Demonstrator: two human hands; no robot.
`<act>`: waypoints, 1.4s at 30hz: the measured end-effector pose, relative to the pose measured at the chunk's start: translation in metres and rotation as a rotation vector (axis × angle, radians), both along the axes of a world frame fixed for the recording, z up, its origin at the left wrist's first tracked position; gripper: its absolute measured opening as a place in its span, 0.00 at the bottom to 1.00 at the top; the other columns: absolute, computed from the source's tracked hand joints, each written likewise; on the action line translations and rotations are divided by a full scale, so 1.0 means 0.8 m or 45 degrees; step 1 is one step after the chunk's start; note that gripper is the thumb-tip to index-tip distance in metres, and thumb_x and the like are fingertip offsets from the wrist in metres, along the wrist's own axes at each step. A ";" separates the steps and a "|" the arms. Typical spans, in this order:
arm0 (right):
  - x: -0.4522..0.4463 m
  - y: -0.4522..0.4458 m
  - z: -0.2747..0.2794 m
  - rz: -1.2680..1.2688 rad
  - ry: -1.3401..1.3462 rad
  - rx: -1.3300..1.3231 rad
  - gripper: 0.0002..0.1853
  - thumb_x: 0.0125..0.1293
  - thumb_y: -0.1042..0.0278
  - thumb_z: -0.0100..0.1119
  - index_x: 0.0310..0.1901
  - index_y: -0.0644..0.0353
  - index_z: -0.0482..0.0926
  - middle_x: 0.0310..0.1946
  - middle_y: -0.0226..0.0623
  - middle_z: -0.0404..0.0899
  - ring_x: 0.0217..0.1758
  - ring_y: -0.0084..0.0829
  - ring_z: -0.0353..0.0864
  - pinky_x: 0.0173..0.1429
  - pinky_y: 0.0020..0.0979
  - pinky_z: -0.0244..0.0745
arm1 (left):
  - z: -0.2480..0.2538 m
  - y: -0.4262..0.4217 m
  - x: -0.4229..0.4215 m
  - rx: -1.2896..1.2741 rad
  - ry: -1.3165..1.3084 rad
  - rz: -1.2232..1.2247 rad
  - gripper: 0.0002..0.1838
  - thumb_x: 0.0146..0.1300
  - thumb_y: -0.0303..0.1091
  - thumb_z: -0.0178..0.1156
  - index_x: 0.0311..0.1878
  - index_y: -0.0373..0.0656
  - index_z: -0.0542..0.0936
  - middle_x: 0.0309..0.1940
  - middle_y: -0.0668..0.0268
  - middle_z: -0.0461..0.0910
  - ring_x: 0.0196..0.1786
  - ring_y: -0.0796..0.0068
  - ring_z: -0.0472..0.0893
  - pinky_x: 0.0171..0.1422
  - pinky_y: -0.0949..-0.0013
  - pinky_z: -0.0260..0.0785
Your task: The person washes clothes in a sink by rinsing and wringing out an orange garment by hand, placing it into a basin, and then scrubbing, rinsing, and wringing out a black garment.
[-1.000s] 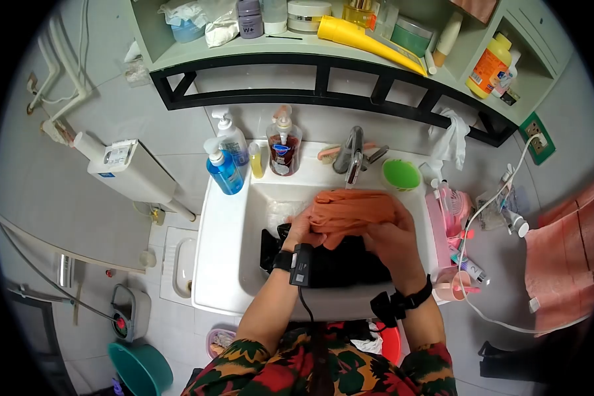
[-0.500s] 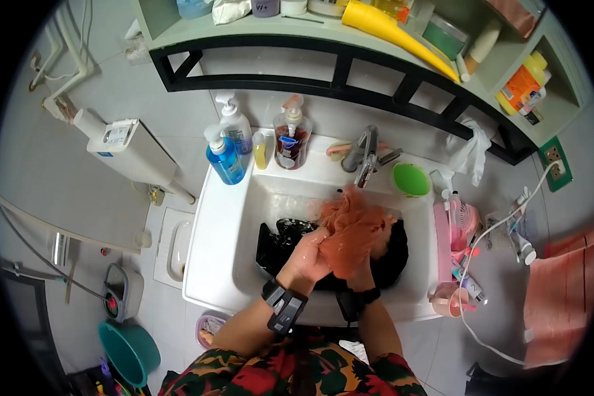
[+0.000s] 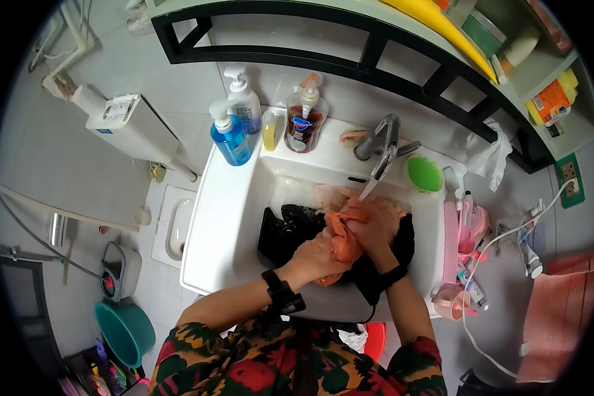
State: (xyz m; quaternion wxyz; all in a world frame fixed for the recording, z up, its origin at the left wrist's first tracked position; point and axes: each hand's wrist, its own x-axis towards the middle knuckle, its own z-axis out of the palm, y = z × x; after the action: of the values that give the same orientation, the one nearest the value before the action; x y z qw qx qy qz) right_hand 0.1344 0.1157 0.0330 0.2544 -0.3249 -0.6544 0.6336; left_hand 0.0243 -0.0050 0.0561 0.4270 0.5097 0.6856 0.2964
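Note:
Both of my hands grip a wet, bunched orange cloth (image 3: 344, 239) over the white sink (image 3: 228, 218). My left hand (image 3: 315, 259) is closed round its lower left part. My right hand (image 3: 375, 231) is wrapped over its upper right side, directly below the faucet (image 3: 383, 146), from which a stream of water runs. Black fabric (image 3: 296, 231) lies soaked in the basin on both sides of my hands. Behind them, a paler peach-coloured piece of cloth (image 3: 330, 196) spreads in the water; I cannot tell whether it joins the orange one.
Along the sink's back ledge stand a blue pump bottle (image 3: 231, 140), a white pump bottle (image 3: 245, 102), a brown soap bottle (image 3: 305, 125) and a green bowl (image 3: 424, 173). A black-framed shelf (image 3: 277, 56) overhangs the back. A white cable (image 3: 465, 310) hangs at the right.
The orange cloth has come down from under the faucet and is bunched tighter. My right hand has moved from beneath it to its upper right side. The peach cloth behind now shows.

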 end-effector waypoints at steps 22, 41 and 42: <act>0.034 -0.052 -0.047 0.167 1.206 -1.196 0.33 0.62 0.41 0.43 0.63 0.52 0.54 0.61 0.32 0.58 0.64 0.31 0.58 0.66 0.34 0.55 | -0.090 -0.021 -0.003 -0.595 -2.849 0.298 0.29 0.59 0.44 0.55 0.59 0.38 0.62 0.53 0.53 0.70 0.53 0.58 0.73 0.58 0.56 0.65; 0.038 -0.046 -0.014 0.211 0.569 -0.811 0.32 0.51 0.65 0.61 0.57 0.60 0.60 0.56 0.35 0.63 0.60 0.27 0.63 0.60 0.29 0.63 | 0.001 -0.008 -0.014 -0.184 0.442 -0.092 0.37 0.51 0.48 0.61 0.61 0.42 0.61 0.41 0.53 0.73 0.39 0.54 0.77 0.48 0.68 0.69; 0.036 -0.049 -0.014 0.233 0.483 -0.700 0.33 0.50 0.66 0.63 0.57 0.61 0.60 0.56 0.35 0.64 0.59 0.27 0.64 0.60 0.29 0.63 | -0.004 -0.009 -0.012 -0.183 0.440 -0.094 0.37 0.51 0.48 0.61 0.61 0.42 0.61 0.41 0.53 0.73 0.39 0.54 0.77 0.48 0.68 0.69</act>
State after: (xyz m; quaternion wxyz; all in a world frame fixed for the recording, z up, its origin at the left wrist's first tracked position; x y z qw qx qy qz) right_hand 0.1636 0.0766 0.0216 0.2167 -0.1978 -0.4266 0.8555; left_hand 0.0146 -0.0122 0.0533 0.3486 0.5461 0.7490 0.1387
